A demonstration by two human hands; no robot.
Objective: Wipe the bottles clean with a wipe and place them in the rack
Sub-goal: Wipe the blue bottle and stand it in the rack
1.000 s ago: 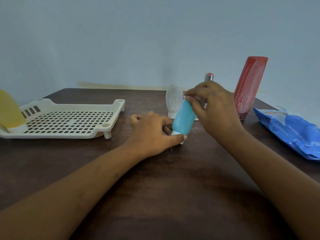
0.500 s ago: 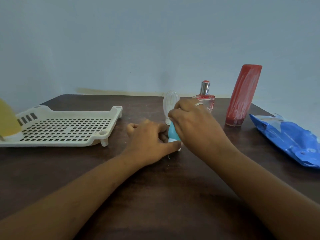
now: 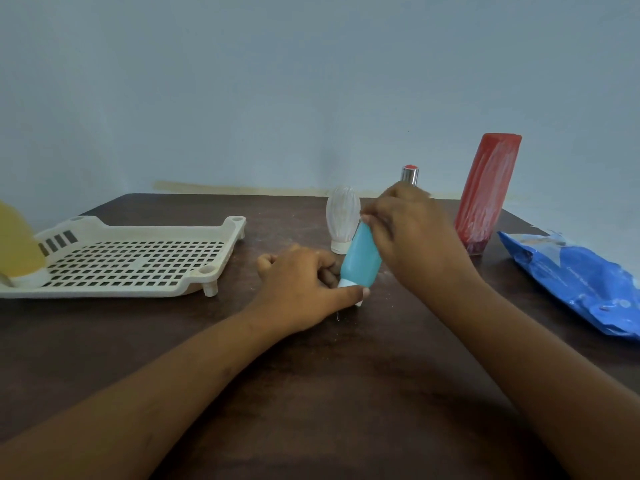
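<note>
While one yellow bottle [image 3: 17, 244] stands in the rack [image 3: 152, 230], the task appears to be at an early stage: the clear bottle [image 3: 341, 216], silver-capped bottle [image 3: 409, 174] and red bottle [image 3: 485, 192] stand unracked on the table [image 3: 311, 393]. The left hand [image 3: 301, 289] grips the tilted blue bottle [image 3: 360, 258] at its white cap, which rests on the table. The right hand [image 3: 412, 237] curls round the bottle's upper end. No wipe is discernible.

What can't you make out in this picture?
All head view:
- Wipe: none visible; the blurred right hand covers the top of the blue bottle.
- Its white cap: partly behind the left hand.
- Silver-capped bottle: body behind the right hand.
- Yellow bottle in the rack: cut by left edge.
- Wipes pack: cut by right edge, print too small.
</note>
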